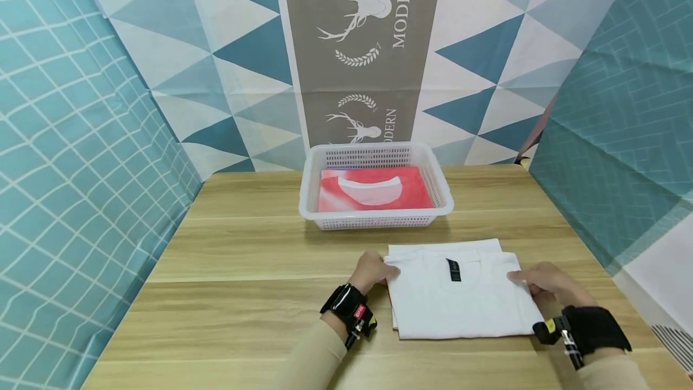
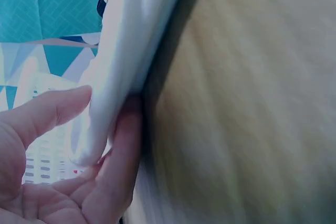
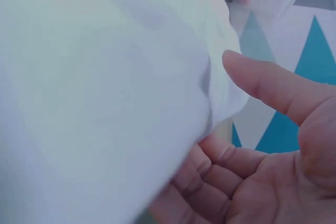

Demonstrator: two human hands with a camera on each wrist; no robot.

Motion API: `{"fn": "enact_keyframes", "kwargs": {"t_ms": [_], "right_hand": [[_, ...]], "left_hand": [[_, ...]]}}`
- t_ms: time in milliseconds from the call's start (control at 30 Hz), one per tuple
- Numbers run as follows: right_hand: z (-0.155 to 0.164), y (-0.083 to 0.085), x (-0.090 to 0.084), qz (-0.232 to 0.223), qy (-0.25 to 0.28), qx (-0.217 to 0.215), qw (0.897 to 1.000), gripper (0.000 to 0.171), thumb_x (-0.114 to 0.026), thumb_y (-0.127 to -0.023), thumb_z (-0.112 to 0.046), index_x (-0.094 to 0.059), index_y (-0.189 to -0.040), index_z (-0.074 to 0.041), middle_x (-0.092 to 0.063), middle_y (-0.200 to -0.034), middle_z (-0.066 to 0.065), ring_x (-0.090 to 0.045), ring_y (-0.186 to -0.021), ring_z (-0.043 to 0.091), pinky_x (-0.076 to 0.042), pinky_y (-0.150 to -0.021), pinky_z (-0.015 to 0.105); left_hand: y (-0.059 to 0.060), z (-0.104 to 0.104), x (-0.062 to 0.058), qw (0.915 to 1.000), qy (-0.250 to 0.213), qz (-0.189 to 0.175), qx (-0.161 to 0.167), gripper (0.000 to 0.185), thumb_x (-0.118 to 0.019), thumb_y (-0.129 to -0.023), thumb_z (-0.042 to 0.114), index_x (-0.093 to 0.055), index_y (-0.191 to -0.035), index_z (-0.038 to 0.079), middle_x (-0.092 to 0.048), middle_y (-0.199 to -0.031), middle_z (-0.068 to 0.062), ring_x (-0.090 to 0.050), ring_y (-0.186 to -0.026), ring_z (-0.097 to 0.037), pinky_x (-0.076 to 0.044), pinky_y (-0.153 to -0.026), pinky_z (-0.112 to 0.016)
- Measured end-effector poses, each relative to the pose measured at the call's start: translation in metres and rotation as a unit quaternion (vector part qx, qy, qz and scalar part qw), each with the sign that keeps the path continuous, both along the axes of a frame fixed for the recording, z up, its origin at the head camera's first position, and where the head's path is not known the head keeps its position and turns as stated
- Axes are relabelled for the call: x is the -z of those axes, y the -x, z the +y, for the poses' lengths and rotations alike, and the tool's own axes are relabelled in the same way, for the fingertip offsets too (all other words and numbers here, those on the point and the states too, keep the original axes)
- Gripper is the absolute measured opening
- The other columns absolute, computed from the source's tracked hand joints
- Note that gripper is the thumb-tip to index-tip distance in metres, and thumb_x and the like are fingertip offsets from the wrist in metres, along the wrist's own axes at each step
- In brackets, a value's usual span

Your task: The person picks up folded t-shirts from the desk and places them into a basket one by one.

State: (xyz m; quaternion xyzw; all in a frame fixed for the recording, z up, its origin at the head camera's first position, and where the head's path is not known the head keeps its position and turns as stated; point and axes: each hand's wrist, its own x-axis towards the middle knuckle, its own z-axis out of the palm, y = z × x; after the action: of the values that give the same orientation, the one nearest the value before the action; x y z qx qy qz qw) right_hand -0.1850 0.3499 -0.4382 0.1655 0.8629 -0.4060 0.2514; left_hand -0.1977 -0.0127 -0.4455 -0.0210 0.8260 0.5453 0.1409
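A folded white T-shirt point(image 1: 460, 303) lies on the table, its black neck label point(image 1: 453, 270) facing up. My left hand point(image 1: 372, 272) grips the shirt's upper left edge. In the left wrist view, the thumb point(image 2: 65, 106) lies on one side of the white layers and the fingers point(image 2: 118, 166) on the other. At the upper right edge, my right hand point(image 1: 549, 281) holds the cloth, thumb on top. The right wrist view shows its fingers point(image 3: 220, 169) curled beneath the shirt point(image 3: 115, 98), the fingertips partly hidden by fabric.
Beyond the shirt, a white plastic basket point(image 1: 379, 219) stands at the back of the wooden table point(image 1: 243, 257). Inside it lies a red and white flat item point(image 1: 411, 191). Patterned cloths point(image 1: 243, 47) hang behind and along both sides.
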Motion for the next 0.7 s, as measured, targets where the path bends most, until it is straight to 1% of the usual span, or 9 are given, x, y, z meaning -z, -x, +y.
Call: {"fn": "enact_keyframes", "kwargs": {"t_ms": [33,100,167,200,267,367,433,567,700], "right_hand": [[0.001,0.004,0.000,-0.002,0.003,0.000,1.000,0.028,-0.066,-0.087,-0.028,-0.058,-0.082,-0.001,-0.050,-0.066,-0.002,-0.053,-0.065,0.012,-0.048,-0.061,0.026],[0.002,0.011,-0.001,-0.006,0.010,0.000,1.000,0.025,-0.066,-0.087,-0.024,-0.058,-0.083,-0.001,-0.048,-0.065,-0.002,-0.051,-0.064,0.011,-0.048,-0.061,0.026],[0.001,0.016,0.000,-0.006,0.011,0.002,1.000,0.022,-0.065,-0.087,-0.020,-0.057,-0.083,-0.001,-0.047,-0.066,-0.001,-0.051,-0.065,0.012,-0.048,-0.062,0.027],[0.000,0.017,0.000,-0.004,0.009,0.002,1.000,0.020,-0.065,-0.087,-0.019,-0.055,-0.079,-0.003,-0.045,-0.065,-0.002,-0.050,-0.064,0.012,-0.047,-0.062,0.027],[-0.002,0.019,0.002,0.003,0.010,-0.002,1.000,0.020,-0.065,-0.086,-0.017,-0.053,-0.074,-0.006,-0.045,-0.064,-0.003,-0.050,-0.064,0.012,-0.047,-0.061,0.027],[-0.009,0.019,0.005,0.014,0.025,-0.011,1.000,0.018,-0.065,-0.086,-0.015,-0.056,-0.076,-0.003,-0.054,-0.067,-0.003,-0.056,-0.065,0.011,-0.051,-0.062,0.027],[-0.015,0.018,0.007,0.022,0.038,-0.013,0.999,0.016,-0.065,-0.086,-0.014,-0.060,-0.079,0.000,-0.060,-0.068,-0.002,-0.060,-0.064,0.010,-0.053,-0.061,0.027],[-0.028,0.013,0.010,0.029,0.053,-0.023,0.998,0.016,-0.064,-0.085,-0.012,-0.062,-0.083,0.004,-0.059,-0.064,-0.003,-0.059,-0.059,0.009,-0.051,-0.057,0.025],[-0.047,0.009,0.011,0.024,0.056,-0.024,0.998,0.024,-0.063,-0.087,-0.011,-0.060,-0.095,0.012,-0.061,-0.068,-0.001,-0.060,-0.062,0.010,-0.052,-0.059,0.027]], "left_hand": [[0.001,0.002,0.000,0.9999,0.007,0.006,-0.007,0.046,-0.073,-0.071,0.003,-0.034,-0.051,0.015,-0.038,-0.051,0.005,-0.043,-0.049,-0.009,-0.040,-0.047,-0.021],[0.002,0.008,0.000,0.9997,0.014,0.013,-0.018,0.033,-0.073,-0.071,0.002,-0.045,-0.055,0.006,-0.040,-0.058,0.003,-0.040,-0.054,-0.011,-0.035,-0.048,-0.019],[0.002,0.012,0.000,0.9994,0.020,0.012,-0.024,0.017,-0.072,-0.071,0.000,-0.056,-0.065,-0.004,-0.045,-0.065,-0.002,-0.040,-0.058,-0.013,-0.034,-0.049,-0.019],[0.001,0.013,-0.001,0.9994,0.023,0.011,-0.025,0.011,-0.070,-0.071,-0.002,-0.061,-0.074,-0.008,-0.049,-0.070,-0.004,-0.042,-0.061,-0.014,-0.035,-0.051,-0.020],[0.001,0.015,-0.002,0.9990,0.040,0.008,-0.020,0.013,-0.064,-0.073,-0.005,-0.065,-0.085,-0.010,-0.055,-0.076,-0.007,-0.044,-0.063,-0.015,-0.036,-0.051,-0.020],[0.001,0.013,-0.004,0.9979,0.064,0.009,-0.008,0.017,-0.056,-0.074,-0.008,-0.065,-0.089,-0.009,-0.057,-0.081,-0.010,-0.045,-0.064,-0.017,-0.035,-0.051,-0.021],[0.001,0.008,-0.005,0.9973,0.071,0.017,0.001,0.020,-0.053,-0.074,-0.010,-0.065,-0.090,-0.009,-0.059,-0.083,-0.011,-0.045,-0.066,-0.018,-0.036,-0.053,-0.021],[-0.001,-0.006,-0.003,0.9973,0.068,0.026,0.007,0.019,-0.049,-0.070,-0.015,-0.064,-0.081,-0.008,-0.056,-0.078,-0.011,-0.044,-0.065,-0.019,-0.035,-0.052,-0.022],[-0.007,-0.026,-0.001,0.9980,0.056,0.023,0.015,0.014,-0.050,-0.067,-0.014,-0.060,-0.073,-0.007,-0.052,-0.073,-0.007,-0.044,-0.060,-0.017,-0.037,-0.050,-0.022]]}}
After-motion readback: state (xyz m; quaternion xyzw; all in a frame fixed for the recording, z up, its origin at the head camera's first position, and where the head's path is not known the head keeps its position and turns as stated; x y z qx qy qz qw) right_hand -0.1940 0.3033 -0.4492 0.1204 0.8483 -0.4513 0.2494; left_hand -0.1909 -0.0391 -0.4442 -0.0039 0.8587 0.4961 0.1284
